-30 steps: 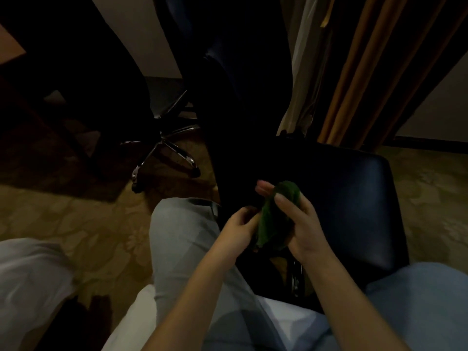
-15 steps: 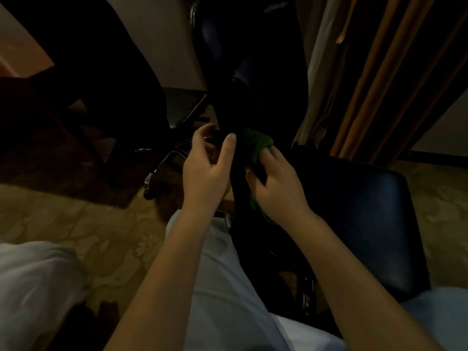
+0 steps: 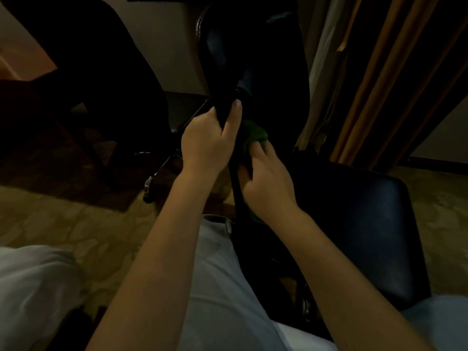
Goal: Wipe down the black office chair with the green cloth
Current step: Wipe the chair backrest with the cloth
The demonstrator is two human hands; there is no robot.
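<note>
**Right hand** (image 3: 266,183): the fingers are curled round the green cloth (image 3: 254,134) and press it against a narrow black bar (image 3: 224,110) of the black office chair (image 3: 367,211). Bunching it this way probably makes a firm pad for rubbing.

**Green cloth:** a wad shows just beyond the right fingertips. It touches the bar, right of the left thumb.

**Left hand** (image 3: 205,138): fingers and thumb are wrapped round the same bar, just above and left of the right fingers. This grip likely steadies the bar against the wiping pressure.

**Chair:** the seat pad lies right of the right fingers. The backrest rises beyond both hands.

**Beyond:** a wheeled chair base (image 3: 157,171) sits left of the left fingers, and a curtain (image 3: 379,84) hangs far right.

**Writing:** no brand or label is legible, as the scene is too dark.
</note>
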